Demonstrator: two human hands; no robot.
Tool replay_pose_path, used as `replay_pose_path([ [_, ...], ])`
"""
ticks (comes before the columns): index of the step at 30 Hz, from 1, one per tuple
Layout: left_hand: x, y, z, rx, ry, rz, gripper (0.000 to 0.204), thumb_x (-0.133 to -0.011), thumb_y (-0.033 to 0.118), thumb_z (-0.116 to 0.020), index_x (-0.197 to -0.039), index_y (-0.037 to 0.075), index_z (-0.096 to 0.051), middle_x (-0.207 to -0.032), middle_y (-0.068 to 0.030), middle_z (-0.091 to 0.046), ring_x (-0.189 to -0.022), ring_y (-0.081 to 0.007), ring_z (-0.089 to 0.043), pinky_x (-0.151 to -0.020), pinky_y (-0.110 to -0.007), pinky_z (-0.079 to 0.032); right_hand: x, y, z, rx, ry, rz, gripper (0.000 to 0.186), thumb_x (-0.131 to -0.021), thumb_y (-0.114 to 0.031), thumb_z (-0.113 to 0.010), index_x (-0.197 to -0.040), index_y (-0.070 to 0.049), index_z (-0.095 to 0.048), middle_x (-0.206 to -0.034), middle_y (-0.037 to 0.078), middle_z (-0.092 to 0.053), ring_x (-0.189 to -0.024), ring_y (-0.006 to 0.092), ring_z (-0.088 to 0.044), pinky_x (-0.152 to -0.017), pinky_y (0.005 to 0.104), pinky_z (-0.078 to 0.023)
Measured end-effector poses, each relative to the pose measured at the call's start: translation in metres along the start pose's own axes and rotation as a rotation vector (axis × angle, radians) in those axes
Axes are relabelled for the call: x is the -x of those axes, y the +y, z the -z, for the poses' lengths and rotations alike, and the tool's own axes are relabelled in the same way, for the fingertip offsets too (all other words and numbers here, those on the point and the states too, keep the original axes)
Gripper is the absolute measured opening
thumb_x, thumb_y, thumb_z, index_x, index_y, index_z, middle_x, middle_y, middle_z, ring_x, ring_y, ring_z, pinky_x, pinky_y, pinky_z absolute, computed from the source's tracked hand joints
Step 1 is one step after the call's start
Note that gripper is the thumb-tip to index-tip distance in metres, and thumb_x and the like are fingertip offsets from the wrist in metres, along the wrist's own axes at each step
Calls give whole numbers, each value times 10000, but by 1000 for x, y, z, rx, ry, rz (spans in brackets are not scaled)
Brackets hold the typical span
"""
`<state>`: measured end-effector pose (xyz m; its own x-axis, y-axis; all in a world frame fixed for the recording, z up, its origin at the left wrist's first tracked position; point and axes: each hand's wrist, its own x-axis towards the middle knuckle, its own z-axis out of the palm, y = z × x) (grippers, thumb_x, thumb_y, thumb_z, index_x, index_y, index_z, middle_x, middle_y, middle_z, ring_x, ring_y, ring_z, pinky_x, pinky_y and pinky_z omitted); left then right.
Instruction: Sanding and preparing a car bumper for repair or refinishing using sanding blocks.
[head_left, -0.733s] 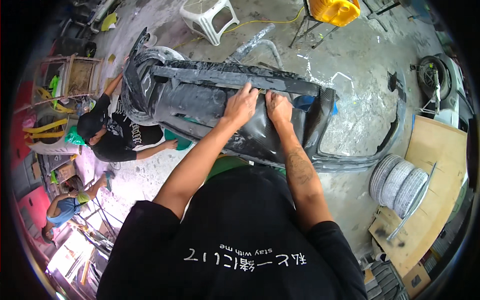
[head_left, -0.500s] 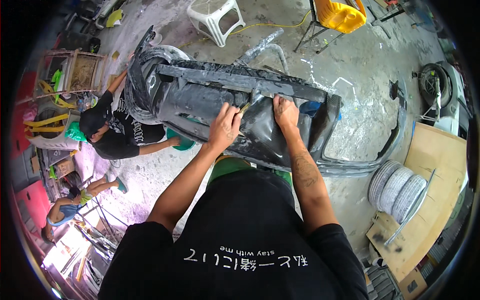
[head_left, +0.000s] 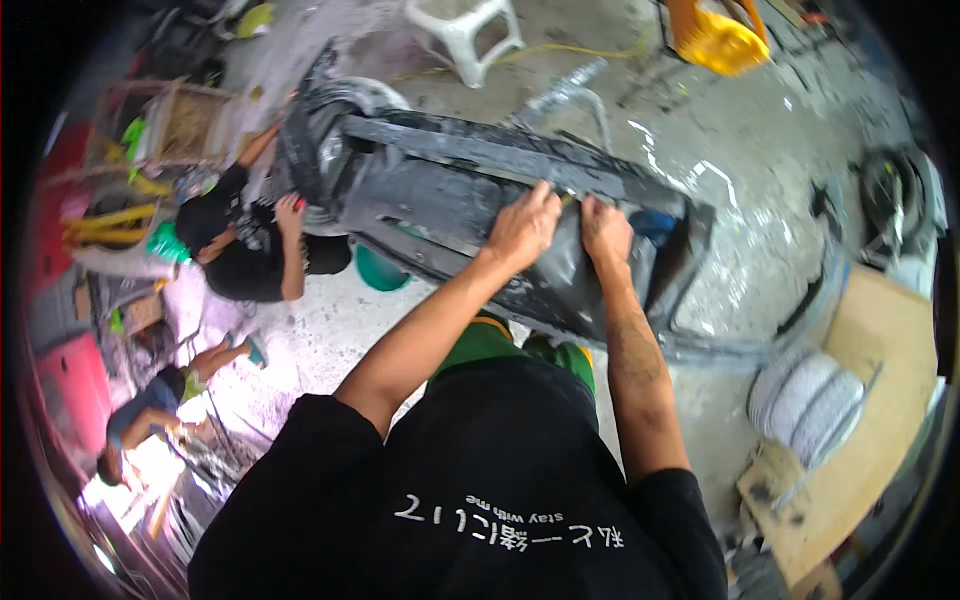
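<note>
A dark car bumper (head_left: 430, 205), dusty with grey patches, lies across the floor before me. Over its middle drapes a glossy dark sheet (head_left: 570, 280) with a woven, carbon-fibre look. My left hand (head_left: 525, 228) is closed at the sheet's upper left edge, fingertips pinched together. Between the hands a small yellowish bit shows; what the left fingers hold is hidden. Close beside it, my right hand (head_left: 606, 232) pinches the sheet's upper edge, knuckles up. Motion blurs the fingertips somewhat.
On the left a crouching person in black (head_left: 235, 245) works at the bumper's end, near a green basin (head_left: 380, 268). Beyond stand a white stool (head_left: 465, 35) and a yellow chair (head_left: 722, 42). Stacked tyres (head_left: 805, 405) and a wooden board (head_left: 880, 330) are at right.
My left hand has moved right along the bumper, nearer my right hand. The whole view has shifted. The crouching person's near hand has lifted from the basin and now holds something red.
</note>
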<state>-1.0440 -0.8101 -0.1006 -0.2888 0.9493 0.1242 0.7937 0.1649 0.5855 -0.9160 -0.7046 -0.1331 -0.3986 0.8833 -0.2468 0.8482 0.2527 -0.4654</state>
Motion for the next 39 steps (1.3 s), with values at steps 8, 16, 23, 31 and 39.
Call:
replay_pose_path([
  [8,1,9,-5,-95,-44,39,109,-930,142,-529,-980,51,-565,-1008,-171,-519,-896,-374,-620,-705,-479,-516,0,11,-5,-6,-19,58,516,-993,-434,-433,-838,-41,-729,-871,261,-686,-849,437,-679,-803,515,-535],
  [16,1,9,-1,-82,-66,35,112,-888,97,-558,-972,24,-562,-1096,-179,-524,-955,-360,-626,-760,-457,-540,-3,12,-8,-44,-28,46,512,-1000,-466,-436,-930,-38,-708,-892,256,-682,-871,454,-656,-800,521,-511],
  [23,-5,5,-12,-116,-56,37,176,-849,66,-591,-1013,5,-571,-1142,-182,-504,-1031,-351,-599,-781,-438,-548,-4,9,-8,-61,-28,48,529,-1005,-464,-411,-935,-24,-697,-912,268,-680,-899,451,-656,-826,523,-507],
  [31,-2,-1,-22,34,-9,-41,187,-878,108,-574,-1055,49,-590,-1077,-131,-529,-959,-342,-608,-726,-458,-534,0,14,5,33,-80,-35,564,-991,-492,-405,-952,-16,-706,-980,274,-675,-954,466,-646,-857,526,-500],
  [39,4,2,7,-59,-47,-45,97,-933,124,-536,-965,35,-559,-999,-143,-519,-915,-353,-606,-722,-465,-523,-12,7,-8,90,-27,120,482,-1002,-416,-424,-869,-51,-708,-892,243,-686,-857,432,-671,-781,519,-536],
])
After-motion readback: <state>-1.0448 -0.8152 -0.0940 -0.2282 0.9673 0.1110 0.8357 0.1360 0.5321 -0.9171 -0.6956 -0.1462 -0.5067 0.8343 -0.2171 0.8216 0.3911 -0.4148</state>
